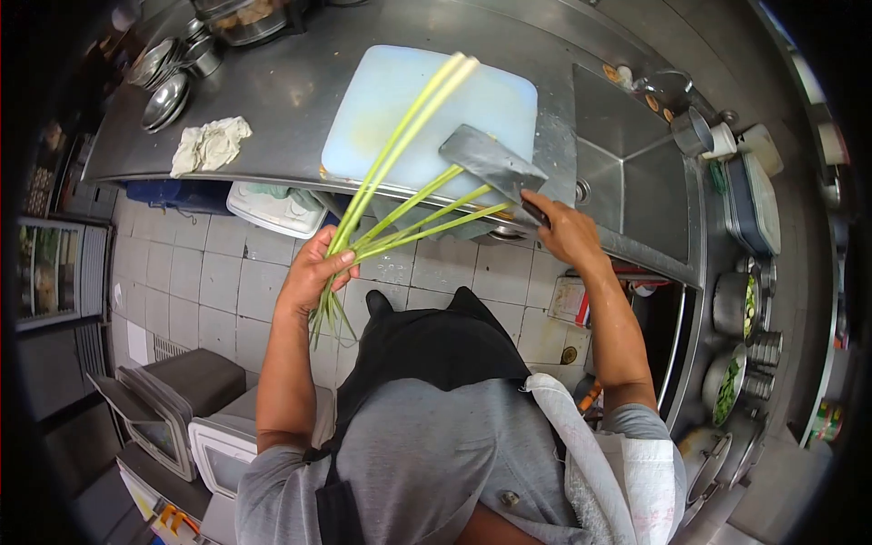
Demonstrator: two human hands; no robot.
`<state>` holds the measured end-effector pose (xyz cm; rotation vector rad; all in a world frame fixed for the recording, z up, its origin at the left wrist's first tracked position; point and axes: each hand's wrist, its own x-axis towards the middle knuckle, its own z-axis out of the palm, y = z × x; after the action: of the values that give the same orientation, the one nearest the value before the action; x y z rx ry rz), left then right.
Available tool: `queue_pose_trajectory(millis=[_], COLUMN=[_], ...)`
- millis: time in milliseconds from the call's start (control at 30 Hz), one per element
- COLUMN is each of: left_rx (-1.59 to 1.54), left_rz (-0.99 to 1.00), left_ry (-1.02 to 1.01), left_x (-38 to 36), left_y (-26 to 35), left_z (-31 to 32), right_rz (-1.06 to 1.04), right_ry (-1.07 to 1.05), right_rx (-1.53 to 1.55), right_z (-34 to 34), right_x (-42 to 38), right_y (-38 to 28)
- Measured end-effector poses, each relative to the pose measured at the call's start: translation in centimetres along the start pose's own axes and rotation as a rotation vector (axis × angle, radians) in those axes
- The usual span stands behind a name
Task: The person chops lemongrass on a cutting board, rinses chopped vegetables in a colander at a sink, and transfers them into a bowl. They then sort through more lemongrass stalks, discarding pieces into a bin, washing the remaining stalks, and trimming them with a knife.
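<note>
Several long green stalks (391, 156) with pale ends fan out from my left hand (318, 271), whose fingers are wrapped round them in front of the counter edge. Two of the stalks reach up over the white cutting board (377, 95); the others spread toward the right. My right hand (565, 232) grips the dark handle of a cleaver (486, 156). The wide grey blade lies over the board's lower right part, close to the ends of some stalks. Thin stalk ends hang below my left hand.
A crumpled white cloth (211, 145) lies on the steel counter (272, 77), with metal bowls (165, 102) behind it. To the right is a sink (627, 173). Pots with cut greens (727, 391) stand at the far right, and grey bins (159, 418) at the lower left.
</note>
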<state>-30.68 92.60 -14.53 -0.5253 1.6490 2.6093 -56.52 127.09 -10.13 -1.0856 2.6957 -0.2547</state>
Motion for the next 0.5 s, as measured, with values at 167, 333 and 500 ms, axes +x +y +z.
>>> queue_pose_trajectory(millis=[167,333,500], left_rx=[-0.125,0.042,0.109], left_rz=[0.074,-0.013,-0.100], left_ry=[0.070,0.120,0.054], left_x=[2.2,5.0,9.3], left_y=[0.6,0.6,-1.5], left_z=[-0.3,0.2,5.4], right_rz=[0.082,0.157,0.434], right_ry=[-0.055,0.145,0.299], right_rx=[-0.015,0.049,0.332], right_z=[-0.9,1.2,2.6], right_x=[-4.7,-7.3,-8.3], right_y=[-0.6,1.1,0.4])
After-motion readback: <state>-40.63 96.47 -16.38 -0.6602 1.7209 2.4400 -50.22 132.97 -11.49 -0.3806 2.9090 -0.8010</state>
